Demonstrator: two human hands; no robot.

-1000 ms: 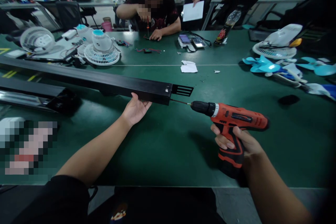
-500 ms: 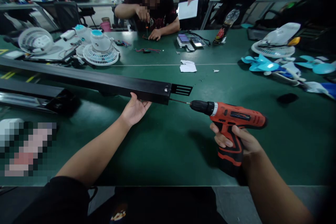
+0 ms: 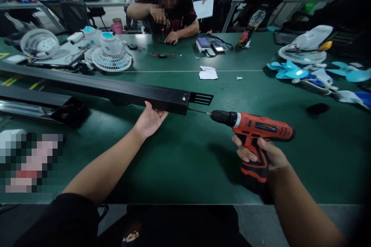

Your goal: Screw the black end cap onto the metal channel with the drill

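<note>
A long black rectangular housing (image 3: pixel 130 92) stretches from the left edge to the middle of the green table (image 3: pixel 185 162). My left hand (image 3: pixel 150 119) grips its near lower edge close to the right end, thumb on the side and fingers underneath, partly hidden. A slotted black bracket (image 3: pixel 202 98) sticks out from that end. My right hand (image 3: pixel 261 152) is wrapped round the handle of a red and black cordless drill (image 3: pixel 261 125). Its long thin bit (image 3: pixel 199 111) points left and meets the end face of the housing; the tip is out of sight.
A second black housing (image 3: pixel 34 104) lies at the left. White fan parts (image 3: pixel 111 56) stand behind, blue fan blades (image 3: pixel 290 70) at the right. Across the table a person (image 3: pixel 171 19) works with a screwdriver. Paper scraps (image 3: pixel 208 74) and a bottle (image 3: pixel 251 29) lie farther back.
My hands, the drill and the housing look almost unchanged. In the background, the standing person's hands and paper have shifted slightly left.
</note>
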